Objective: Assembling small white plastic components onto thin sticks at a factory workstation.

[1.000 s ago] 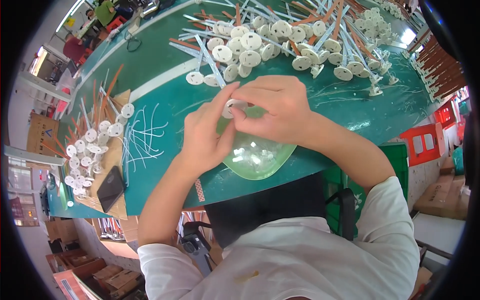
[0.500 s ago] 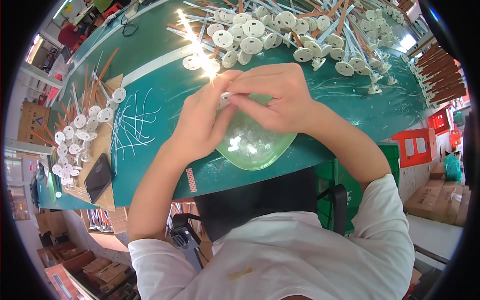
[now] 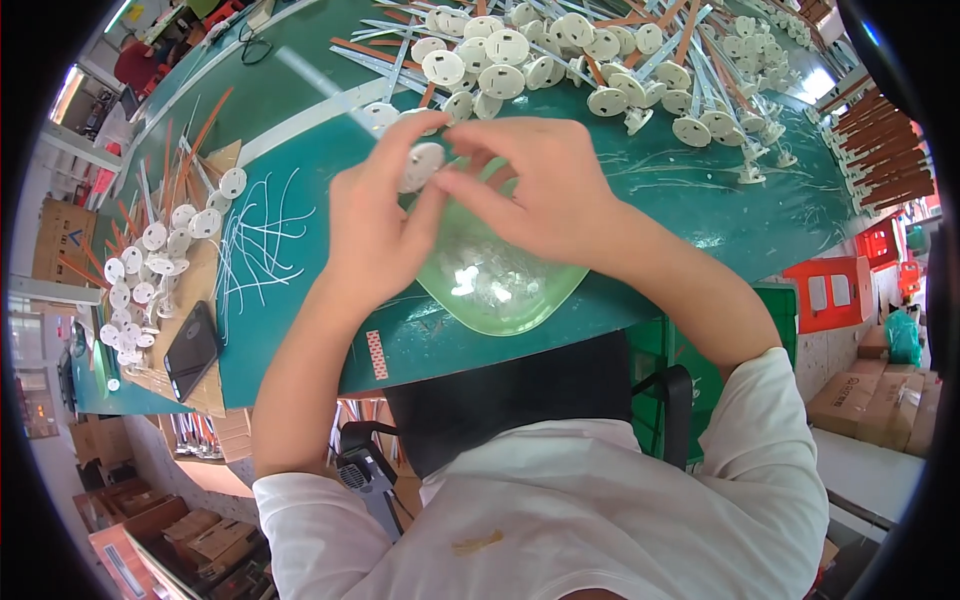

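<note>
A white round disc with small slots (image 3: 421,167) is in my left hand (image 3: 368,225), its fingers closed around it. From the disc a pale flat strip (image 3: 320,82) runs up and to the left, blurred by motion. My right hand (image 3: 560,185) is close beside it, fingers and thumb apart, the thumb tip at the disc's edge; whether it presses on the disc I cannot tell. Below both hands a shallow translucent green dish (image 3: 500,312) sits near the table's front edge. Small shiny contents in it are hard to make out.
A large heap of white discs on strips (image 3: 500,80) lies at the far side of the green table (image 3: 720,240). Another pile (image 3: 150,265) is on cardboard at the left, near loose white ties (image 3: 270,240) and a black phone (image 3: 192,352). A red stool (image 3: 832,295) stands right.
My hands have moved slightly apart and the disc, mostly covered before, shows more. The strip has swung left, losing its bright glare. My right fingers have spread from their pinch.
</note>
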A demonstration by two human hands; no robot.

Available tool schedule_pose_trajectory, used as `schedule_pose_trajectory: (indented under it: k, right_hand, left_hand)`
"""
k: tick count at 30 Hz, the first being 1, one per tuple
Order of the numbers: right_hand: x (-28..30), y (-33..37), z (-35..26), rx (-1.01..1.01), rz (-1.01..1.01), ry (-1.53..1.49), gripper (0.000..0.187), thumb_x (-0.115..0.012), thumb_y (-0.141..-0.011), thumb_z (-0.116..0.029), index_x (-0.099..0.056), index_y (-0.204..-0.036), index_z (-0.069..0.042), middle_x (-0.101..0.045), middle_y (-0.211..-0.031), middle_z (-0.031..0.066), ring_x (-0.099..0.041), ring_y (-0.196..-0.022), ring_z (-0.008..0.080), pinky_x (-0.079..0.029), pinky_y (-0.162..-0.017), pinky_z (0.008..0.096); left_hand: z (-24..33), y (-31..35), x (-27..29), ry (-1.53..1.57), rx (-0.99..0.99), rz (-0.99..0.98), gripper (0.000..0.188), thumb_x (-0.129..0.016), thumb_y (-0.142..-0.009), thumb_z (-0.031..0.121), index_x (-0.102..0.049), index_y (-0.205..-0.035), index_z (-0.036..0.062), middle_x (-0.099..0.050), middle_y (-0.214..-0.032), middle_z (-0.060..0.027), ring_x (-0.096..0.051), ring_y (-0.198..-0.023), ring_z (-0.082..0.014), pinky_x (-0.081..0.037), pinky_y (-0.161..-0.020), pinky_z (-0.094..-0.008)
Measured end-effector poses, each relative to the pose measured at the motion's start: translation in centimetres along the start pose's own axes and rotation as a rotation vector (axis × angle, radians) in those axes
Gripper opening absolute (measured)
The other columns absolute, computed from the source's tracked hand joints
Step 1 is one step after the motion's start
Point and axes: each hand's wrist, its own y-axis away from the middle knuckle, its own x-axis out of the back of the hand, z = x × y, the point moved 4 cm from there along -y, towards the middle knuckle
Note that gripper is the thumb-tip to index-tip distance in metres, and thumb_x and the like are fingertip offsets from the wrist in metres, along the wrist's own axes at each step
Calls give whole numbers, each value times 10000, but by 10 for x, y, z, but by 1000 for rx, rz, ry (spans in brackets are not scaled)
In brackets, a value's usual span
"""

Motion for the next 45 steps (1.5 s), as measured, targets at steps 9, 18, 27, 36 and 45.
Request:
schedule_pose_trajectory:
  k: [9,18,27,36,45]
  right_hand:
    - [4,7,4,-69,-603,36,479,-833,-685,-234,-659,-1061,7,-665,-965,168,-665,-902,333,-551,-777,410]
    - [-5,11,2,-174,-848,-186,176,-744,-737,-90,-697,-883,-4,-675,-794,117,-667,-732,274,-529,-698,345]
    - [-7,17,-3,27,-740,-201,234,-727,-755,-87,-686,-978,-30,-663,-847,126,-662,-852,299,-518,-767,372]
    - [-7,10,-1,-27,-760,-186,230,-730,-784,-111,-714,-1006,-53,-688,-832,121,-664,-810,307,-519,-729,379]
    - [2,2,5,-86,-525,-197,96,-695,-845,-104,-718,-914,-41,-694,-791,111,-654,-689,273,-514,-642,342]
  left_hand:
    - [-13,1,4,6,192,30,277,-700,-815,31,-648,-1083,81,-714,-818,-72,-699,-759,-132,-519,-709,-263]
    - [-13,0,1,1,158,42,231,-694,-809,46,-652,-1034,77,-701,-782,-84,-698,-698,-158,-508,-654,-257]
    - [-15,0,1,3,162,25,229,-704,-814,58,-651,-1035,79,-710,-788,-76,-706,-713,-164,-516,-665,-266]
    - [-14,1,0,-15,145,-2,233,-706,-816,57,-652,-1041,83,-714,-800,-75,-708,-723,-163,-521,-674,-269]
    - [-18,1,1,20,145,4,244,-716,-814,60,-655,-1049,82,-724,-817,-79,-720,-755,-154,-531,-691,-267]
